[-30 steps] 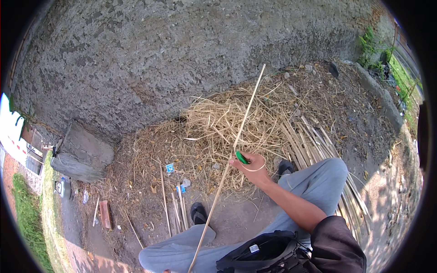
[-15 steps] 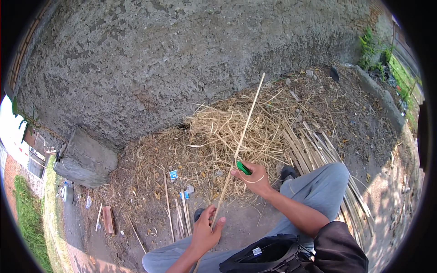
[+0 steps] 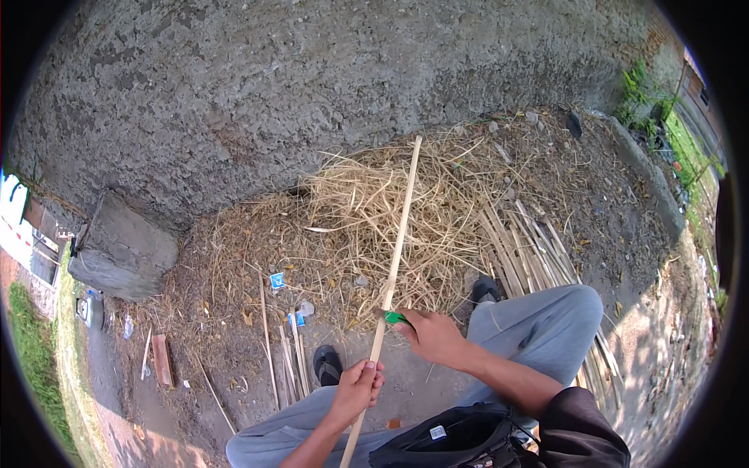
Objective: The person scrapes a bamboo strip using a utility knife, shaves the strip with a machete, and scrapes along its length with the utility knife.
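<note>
The left hand's grip closes around a pale strip running from 6 to nearly 1 o'clock. At 2 o'clock from it, the right hand's grip holds a green tool at the strip. A straw pile lies at 12 o'clock beyond the left hand, with slats at the right hand's 2 o'clock.

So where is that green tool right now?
In the head view, the green tool is below the middle, in the right hand, at the pale strip, farther up it than the left hand.
</note>
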Demonstrator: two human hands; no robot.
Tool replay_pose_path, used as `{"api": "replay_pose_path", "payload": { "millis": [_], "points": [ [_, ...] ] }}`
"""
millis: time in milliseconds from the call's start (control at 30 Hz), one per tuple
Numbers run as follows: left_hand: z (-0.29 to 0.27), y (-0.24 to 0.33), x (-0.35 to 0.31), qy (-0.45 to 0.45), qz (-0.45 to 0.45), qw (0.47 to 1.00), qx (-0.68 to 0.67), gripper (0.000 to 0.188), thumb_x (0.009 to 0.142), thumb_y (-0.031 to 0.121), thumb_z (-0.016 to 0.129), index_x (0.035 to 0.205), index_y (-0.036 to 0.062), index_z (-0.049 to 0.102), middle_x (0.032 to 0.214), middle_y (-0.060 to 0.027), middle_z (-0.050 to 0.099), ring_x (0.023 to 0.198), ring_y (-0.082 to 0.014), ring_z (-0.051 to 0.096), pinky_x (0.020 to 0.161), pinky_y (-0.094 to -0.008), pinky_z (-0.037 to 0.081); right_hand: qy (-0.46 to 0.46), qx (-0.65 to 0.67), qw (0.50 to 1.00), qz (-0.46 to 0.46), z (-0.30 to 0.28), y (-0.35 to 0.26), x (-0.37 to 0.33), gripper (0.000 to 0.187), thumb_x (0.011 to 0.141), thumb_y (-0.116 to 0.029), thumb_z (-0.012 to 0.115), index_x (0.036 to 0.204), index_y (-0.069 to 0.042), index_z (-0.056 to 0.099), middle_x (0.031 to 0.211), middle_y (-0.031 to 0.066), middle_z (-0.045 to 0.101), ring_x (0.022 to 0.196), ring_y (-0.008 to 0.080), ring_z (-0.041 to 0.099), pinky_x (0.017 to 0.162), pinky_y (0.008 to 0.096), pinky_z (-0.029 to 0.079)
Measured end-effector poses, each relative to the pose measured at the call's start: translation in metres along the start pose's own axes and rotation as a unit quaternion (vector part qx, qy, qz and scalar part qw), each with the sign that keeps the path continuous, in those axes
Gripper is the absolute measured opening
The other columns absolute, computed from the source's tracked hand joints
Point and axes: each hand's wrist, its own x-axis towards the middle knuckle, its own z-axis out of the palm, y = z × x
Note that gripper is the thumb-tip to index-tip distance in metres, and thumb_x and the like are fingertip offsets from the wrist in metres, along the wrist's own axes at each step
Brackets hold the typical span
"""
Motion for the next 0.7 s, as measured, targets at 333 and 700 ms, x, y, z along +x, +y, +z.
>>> {"api": "replay_pose_path", "payload": {
  "millis": [333,700],
  "points": [
    [0.002,-0.019,-0.001,0.019,-0.017,1.0,-0.01,0.022,0.105,0.025,0.036,0.095,0.0077,0.046,0.066,0.0032,0.034,0.045,-0.0039,0.026,0.039,-0.0228,0.021,-0.034,-0.19,0.981,0.02,0.006,0.016,0.005,0.034,0.096,-0.04,0.05,0.089,-0.007,0.054,0.057,0.0157,0.06,0.053,0.0379,0.063,0.049,0.0508,0.049],
    [0.0,-0.025,-0.001,0.071,0.061,0.994,0.062,0.029,0.105,0.03,0.037,0.089,0.008,0.046,0.062,0.0035,0.036,0.043,-0.0039,0.029,0.036,-0.0237,0.023,-0.055,-0.274,0.96,-0.028,-0.009,0.01,0.03,0.012,0.081,-0.011,0.055,0.091,-0.005,0.058,0.065,0.0162,0.064,0.06,0.0345,0.067,0.053,0.0467,0.052]
  ]
}}
